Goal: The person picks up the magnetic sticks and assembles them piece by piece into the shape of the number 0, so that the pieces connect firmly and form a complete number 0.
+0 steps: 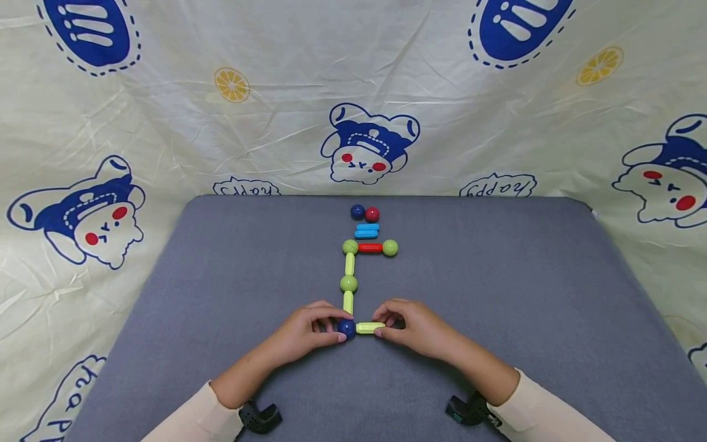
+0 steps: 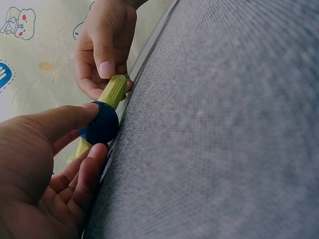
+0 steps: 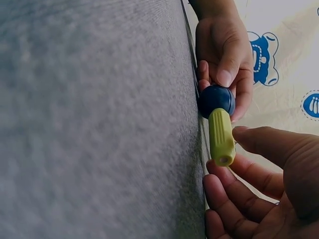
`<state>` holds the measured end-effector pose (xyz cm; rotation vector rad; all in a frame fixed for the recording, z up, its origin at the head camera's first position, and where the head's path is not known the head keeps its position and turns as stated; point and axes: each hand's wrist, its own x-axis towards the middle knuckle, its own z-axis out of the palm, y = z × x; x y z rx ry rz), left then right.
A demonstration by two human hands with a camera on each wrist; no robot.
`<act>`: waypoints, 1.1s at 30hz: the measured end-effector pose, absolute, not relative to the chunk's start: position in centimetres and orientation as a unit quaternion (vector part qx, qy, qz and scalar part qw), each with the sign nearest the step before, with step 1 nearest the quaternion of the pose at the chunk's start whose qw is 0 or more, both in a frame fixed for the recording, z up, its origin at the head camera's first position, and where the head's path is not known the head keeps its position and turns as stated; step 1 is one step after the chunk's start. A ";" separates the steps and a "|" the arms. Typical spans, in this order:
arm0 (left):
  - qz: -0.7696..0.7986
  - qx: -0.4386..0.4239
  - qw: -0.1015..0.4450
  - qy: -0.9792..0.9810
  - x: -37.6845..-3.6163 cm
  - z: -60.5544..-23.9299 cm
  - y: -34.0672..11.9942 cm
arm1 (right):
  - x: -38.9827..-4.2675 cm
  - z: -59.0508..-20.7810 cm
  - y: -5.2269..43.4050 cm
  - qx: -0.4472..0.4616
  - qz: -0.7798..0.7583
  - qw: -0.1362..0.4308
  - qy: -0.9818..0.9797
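My left hand pinches a dark blue ball between thumb and fingers, at the near end of a joined chain. Extending right from that ball is a yellow-green magnetic rod, its inner end against the ball. My right hand pinches the rod's outer end, which shows a small metallic dot in the right wrist view. Away from me run a yellow-green rod, a green ball, another yellow-green rod and a green corner ball. A red rod joins that corner to another green ball.
Beyond the chain, two light blue rods lie side by side. Behind them sit a loose dark blue ball and a red ball, near the far edge of the grey table. A printed cloth hangs behind.
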<state>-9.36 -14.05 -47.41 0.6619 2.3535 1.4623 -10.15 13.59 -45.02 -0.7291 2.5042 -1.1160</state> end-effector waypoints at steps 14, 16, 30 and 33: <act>0.497 0.233 0.144 0.823 -9.4 -47.4 -14.1 | -12.7 -43.5 14.7 -0.210 -0.403 0.103 0.885; 0.496 0.230 0.148 0.824 -9.4 -47.3 -14.1 | -13.3 -43.2 14.9 -0.205 -0.403 0.083 0.888; 0.488 0.220 0.168 0.828 -9.5 -47.3 -14.1 | -18.7 -42.1 14.8 -0.154 -0.423 0.030 0.892; 0.488 0.221 0.166 0.828 -9.5 -47.3 -14.1 | -19.5 -42.1 14.6 -0.153 -0.423 0.024 0.893</act>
